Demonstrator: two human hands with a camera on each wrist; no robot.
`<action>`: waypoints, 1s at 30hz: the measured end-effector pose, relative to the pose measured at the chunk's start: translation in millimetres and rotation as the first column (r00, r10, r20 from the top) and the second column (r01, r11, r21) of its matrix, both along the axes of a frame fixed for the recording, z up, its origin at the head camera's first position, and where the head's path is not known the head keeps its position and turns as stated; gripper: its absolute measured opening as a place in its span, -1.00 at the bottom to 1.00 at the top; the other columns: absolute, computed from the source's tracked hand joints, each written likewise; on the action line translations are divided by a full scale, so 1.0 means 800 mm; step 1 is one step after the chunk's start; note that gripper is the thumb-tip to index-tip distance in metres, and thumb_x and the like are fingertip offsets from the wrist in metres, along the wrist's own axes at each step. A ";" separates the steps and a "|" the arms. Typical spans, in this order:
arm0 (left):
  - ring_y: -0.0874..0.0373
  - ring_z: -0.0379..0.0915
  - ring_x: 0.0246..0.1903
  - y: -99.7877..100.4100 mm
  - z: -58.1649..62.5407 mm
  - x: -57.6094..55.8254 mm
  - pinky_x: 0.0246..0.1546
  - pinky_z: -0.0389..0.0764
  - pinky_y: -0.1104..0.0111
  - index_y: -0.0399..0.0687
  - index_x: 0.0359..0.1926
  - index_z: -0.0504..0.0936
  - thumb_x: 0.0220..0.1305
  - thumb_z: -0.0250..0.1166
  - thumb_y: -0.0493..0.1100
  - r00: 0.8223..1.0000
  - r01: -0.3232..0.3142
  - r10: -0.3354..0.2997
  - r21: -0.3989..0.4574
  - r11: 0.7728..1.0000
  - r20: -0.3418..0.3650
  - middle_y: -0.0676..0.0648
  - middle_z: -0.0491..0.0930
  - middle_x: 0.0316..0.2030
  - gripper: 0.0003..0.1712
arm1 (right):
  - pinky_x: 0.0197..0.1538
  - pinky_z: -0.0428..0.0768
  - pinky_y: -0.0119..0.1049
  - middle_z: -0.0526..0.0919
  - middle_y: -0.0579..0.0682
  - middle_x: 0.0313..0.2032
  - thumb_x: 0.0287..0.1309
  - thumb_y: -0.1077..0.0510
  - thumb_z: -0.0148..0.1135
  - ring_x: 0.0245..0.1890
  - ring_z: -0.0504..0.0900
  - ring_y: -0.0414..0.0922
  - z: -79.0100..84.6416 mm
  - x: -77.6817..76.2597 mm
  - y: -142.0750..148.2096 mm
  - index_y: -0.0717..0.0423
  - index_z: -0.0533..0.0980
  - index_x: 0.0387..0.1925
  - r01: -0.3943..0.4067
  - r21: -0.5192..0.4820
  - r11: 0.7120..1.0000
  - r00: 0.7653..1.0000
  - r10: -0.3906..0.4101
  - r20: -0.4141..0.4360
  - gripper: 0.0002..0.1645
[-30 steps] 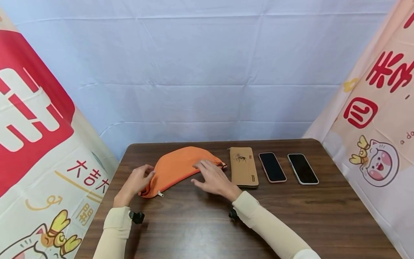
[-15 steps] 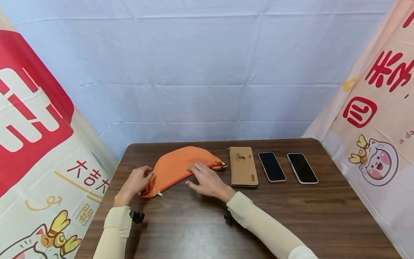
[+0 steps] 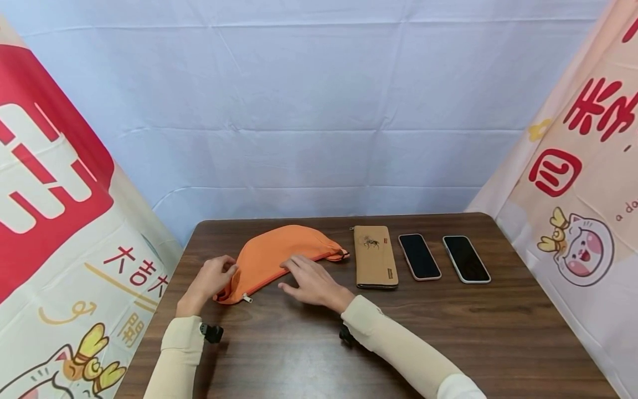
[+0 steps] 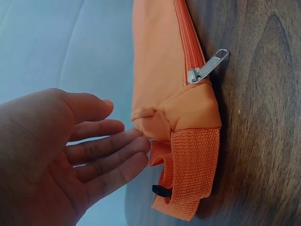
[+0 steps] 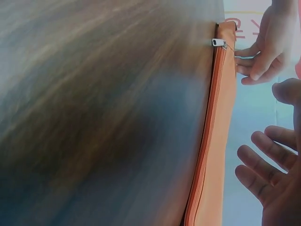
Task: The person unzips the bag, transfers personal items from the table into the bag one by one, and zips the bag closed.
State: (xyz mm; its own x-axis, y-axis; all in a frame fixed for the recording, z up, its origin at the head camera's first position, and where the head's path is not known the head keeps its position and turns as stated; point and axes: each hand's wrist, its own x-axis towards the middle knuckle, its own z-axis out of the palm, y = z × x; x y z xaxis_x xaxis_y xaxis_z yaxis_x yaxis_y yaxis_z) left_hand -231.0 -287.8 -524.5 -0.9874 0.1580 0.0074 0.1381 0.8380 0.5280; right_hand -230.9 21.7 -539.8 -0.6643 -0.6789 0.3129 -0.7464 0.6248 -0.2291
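The orange pouch (image 3: 279, 249) lies near the far left part of the table (image 3: 279, 354), its zipper (image 4: 189, 37) facing the person and the metal pull (image 4: 211, 65) at the left end. Work on it looks barely begun: it is laid out with the zipper apparently closed, and neither hand has a hold on it yet. The left hand (image 3: 211, 277) is at the left end, fingers loosely extended and clamped on nothing; whether the fingertips touch the fabric is unclear. The right hand (image 3: 314, 282) hovers by the front edge, thumb and fingers apart. Farther right, untouched, lie the tan wallet (image 3: 375, 257), pink-rimmed phone (image 3: 420, 256) and white-rimmed phone (image 3: 466, 259). Only the left wrist view shows clearly the folded webbing strap (image 4: 195, 162) and its black piece (image 4: 162, 190); the right wrist view shows the right fingers spread, while only the head view has the wallet and phones.
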 end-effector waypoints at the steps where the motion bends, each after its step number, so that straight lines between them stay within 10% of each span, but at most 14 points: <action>1: -0.13 0.72 -0.09 0.000 0.000 0.000 0.00 0.73 -0.07 -0.35 0.16 0.66 0.60 0.22 -0.16 1.000 0.001 -0.001 0.000 1.000 0.001 -0.30 0.76 -0.03 -0.66 | 0.09 0.68 -0.24 0.62 -0.09 0.11 0.52 -0.26 0.21 0.06 0.63 -0.16 0.000 0.000 -0.002 0.00 0.53 0.32 -0.001 -0.001 1.000 1.000 0.001 0.005 -0.42; 30: 0.02 0.68 -0.31 0.012 -0.002 0.002 -0.21 0.75 0.06 -0.42 0.05 0.66 0.55 0.26 -0.19 0.993 -0.067 0.070 -0.035 0.997 0.095 -0.28 0.76 -0.18 -0.69 | 0.08 0.69 -0.31 0.61 -0.11 0.15 0.52 -0.22 0.22 0.10 0.61 -0.20 -0.017 0.014 -0.045 -0.04 0.53 0.28 -0.038 0.050 0.998 0.999 0.036 0.037 -0.49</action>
State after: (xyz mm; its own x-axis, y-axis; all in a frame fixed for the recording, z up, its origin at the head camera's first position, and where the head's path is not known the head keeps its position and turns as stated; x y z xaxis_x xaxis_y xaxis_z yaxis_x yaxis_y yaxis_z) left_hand -229.2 -278.1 -526.3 -0.9918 0.0884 -0.0922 0.0293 0.8601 0.5093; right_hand -219.6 -14.3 -553.5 -0.6487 -0.7176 0.2536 -0.7610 0.6085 -0.2250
